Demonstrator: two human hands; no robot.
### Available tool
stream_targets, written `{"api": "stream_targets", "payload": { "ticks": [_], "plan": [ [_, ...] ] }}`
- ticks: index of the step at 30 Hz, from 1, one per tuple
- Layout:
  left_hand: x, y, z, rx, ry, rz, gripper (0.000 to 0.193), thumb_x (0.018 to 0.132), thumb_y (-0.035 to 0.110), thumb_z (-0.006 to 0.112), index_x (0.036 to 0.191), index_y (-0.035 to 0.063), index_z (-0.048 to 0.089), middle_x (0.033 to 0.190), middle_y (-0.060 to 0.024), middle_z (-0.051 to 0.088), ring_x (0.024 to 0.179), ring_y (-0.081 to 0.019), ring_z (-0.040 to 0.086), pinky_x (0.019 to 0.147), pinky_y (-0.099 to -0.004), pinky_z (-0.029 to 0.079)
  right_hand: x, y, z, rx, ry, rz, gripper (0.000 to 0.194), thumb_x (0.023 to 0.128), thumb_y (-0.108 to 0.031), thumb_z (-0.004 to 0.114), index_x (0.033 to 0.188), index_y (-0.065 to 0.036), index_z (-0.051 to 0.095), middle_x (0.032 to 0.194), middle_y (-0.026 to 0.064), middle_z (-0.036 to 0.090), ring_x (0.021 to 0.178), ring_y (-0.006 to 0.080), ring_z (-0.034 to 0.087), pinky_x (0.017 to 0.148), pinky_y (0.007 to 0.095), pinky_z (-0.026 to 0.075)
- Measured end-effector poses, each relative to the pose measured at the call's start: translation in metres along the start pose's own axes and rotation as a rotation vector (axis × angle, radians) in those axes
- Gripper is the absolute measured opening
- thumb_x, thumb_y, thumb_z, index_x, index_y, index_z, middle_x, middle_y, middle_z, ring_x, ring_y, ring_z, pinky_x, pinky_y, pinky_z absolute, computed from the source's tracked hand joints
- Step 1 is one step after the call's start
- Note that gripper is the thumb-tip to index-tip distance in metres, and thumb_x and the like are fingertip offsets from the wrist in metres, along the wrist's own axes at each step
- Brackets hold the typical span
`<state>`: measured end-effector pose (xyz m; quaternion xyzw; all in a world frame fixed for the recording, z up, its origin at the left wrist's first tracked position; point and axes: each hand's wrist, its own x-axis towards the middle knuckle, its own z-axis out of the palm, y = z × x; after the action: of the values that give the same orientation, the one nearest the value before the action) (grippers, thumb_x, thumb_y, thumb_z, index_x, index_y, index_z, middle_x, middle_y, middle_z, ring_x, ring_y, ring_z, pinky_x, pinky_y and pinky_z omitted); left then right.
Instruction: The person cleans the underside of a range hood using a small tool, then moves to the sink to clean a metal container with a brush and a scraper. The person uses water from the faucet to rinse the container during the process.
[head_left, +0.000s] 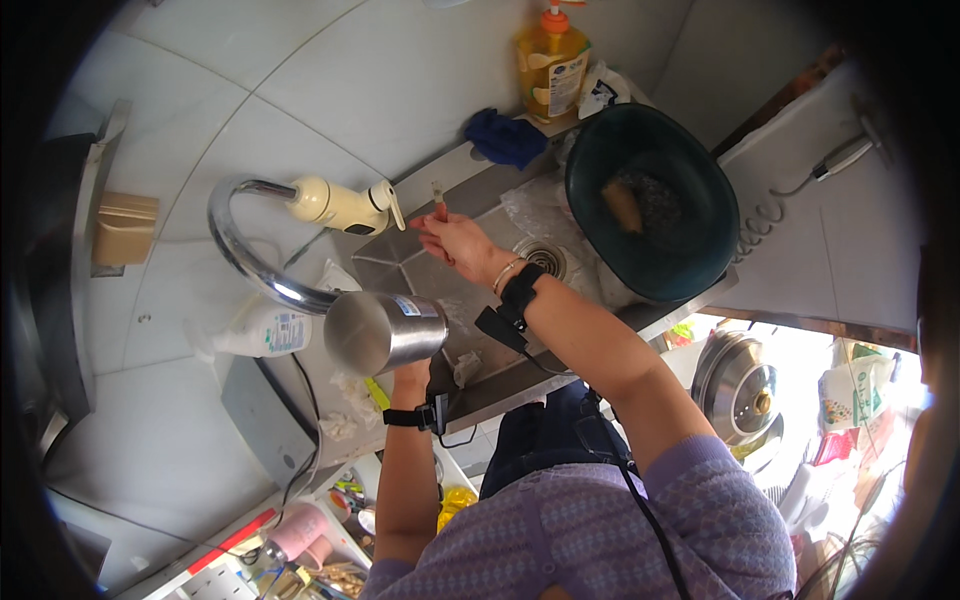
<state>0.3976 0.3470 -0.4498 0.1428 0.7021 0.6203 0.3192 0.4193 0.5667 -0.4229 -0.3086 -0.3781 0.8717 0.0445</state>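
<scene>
A stainless steel container with a label is tilted, its rounded base towards the camera, beneath the curved chrome spout of the cream faucet. My left hand grips it from below, with most fingers hidden behind it. Over the metal sink, my right hand holds a slim reddish tool with a pale tip; its exact kind is unclear. The faucet's lever is close to those fingers, with a visible gap. The drain strainer lies by my right wrist.
A dark green basin holding a brownish item sits over the sink's right part. Behind are a blue cloth and an orange-capped pump bottle. A white spray bottle and crumpled tissue lie left. Cords hang near both arms.
</scene>
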Motion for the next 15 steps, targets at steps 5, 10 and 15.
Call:
{"api": "stream_targets", "payload": {
  "ticks": [5,10,15],
  "plan": [
    [0.003,-0.003,-0.004,0.162,0.017,0.144,0.017,0.092,0.006,0.078,0.106,0.0022,0.071,0.102,-0.0048,0.07,0.094,-0.0154,0.066,0.09,-0.0295,0.053,0.007,-0.011,0.01,0.308,-0.19,0.037,0.034,0.112,-0.024,0.047,0.126,0.003,0.062,0.128,0.0141,0.066,0.118,0.0252,0.066,0.105,0.0334,0.055],
    [-0.003,-0.002,-0.006,0.334,0.149,0.294,0.018,0.089,0.003,0.079,0.105,0.0029,0.07,0.102,-0.0035,0.07,0.095,-0.0154,0.065,0.091,-0.0293,0.052,0.0,-0.017,0.016,0.324,-0.258,-0.034,0.031,0.111,-0.023,0.048,0.121,0.001,0.064,0.12,0.0117,0.069,0.112,0.0219,0.068,0.1,0.0322,0.058],
    [-0.017,0.011,0.001,0.313,0.169,0.322,0.018,0.088,-0.001,0.078,0.104,0.0027,0.07,0.102,-0.0043,0.071,0.095,-0.0155,0.066,0.09,-0.0298,0.053,-0.021,-0.016,0.021,0.142,-0.16,-0.088,0.027,0.107,-0.024,0.058,0.115,0.0,0.07,0.107,0.0081,0.071,0.09,0.0156,0.068,0.079,0.0277,0.058]
  ]
}}
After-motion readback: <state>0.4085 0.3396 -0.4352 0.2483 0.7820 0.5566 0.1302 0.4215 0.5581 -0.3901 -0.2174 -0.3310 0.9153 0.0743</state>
